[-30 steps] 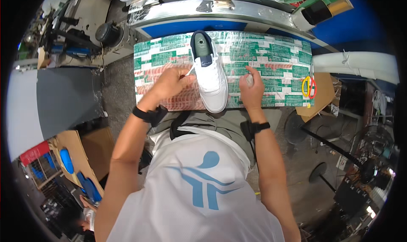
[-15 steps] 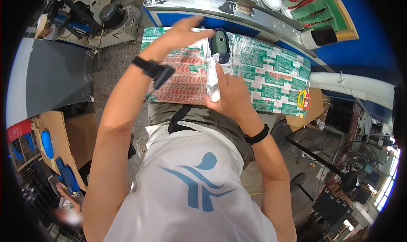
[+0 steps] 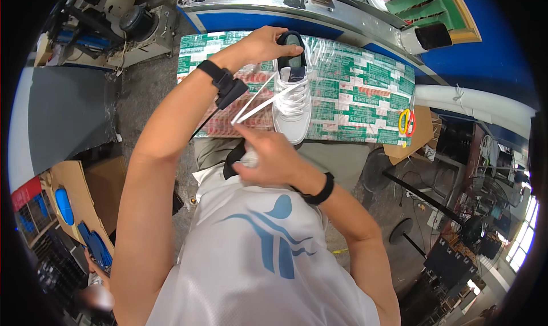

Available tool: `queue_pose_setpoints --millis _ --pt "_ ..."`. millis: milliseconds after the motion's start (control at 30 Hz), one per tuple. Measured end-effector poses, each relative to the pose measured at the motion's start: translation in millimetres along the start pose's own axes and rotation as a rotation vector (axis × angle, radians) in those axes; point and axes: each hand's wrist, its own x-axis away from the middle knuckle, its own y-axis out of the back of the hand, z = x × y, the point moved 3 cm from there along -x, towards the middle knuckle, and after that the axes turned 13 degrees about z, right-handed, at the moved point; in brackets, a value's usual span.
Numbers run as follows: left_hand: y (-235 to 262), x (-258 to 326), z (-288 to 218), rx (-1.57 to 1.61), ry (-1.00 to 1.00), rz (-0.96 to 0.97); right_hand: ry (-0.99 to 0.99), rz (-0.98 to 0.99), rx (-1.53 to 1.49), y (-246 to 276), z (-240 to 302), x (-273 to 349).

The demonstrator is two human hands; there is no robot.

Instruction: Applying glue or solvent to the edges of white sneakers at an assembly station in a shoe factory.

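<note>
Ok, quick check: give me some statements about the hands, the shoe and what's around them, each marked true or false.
1. The left hand is at the heel end of the white shoe. True.
2. The shoe lies on its side. False: it stands upright, opening facing up.
3. White lace stretches from the shoe to the fingertips of the right hand. True.
4. The scissors lie left of the shoe. False: they are to its right.
5. The surface beneath the shoe is plain blue. False: it is patterned green, white and red.
</note>
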Motion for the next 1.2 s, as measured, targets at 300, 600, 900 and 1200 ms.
queue_pose_setpoints --millis 300,600,900,1200 --pt "-34 -13 -10 -0.051 0.185 -0.157 -0.186 -0.376 0.137 93 -45 44" --pt "-20 9 -12 0.162 0.084 -0.054 -0.114 -0.104 0.558 115 -30 39" --pt "-18 10 -6 0.154 0.058 -0.067 -0.173 0.000 0.402 108 -2 57" --pt "-21 10 -13 0.083 0.120 -0.053 -0.174 -0.033 0.697 144 -55 36"
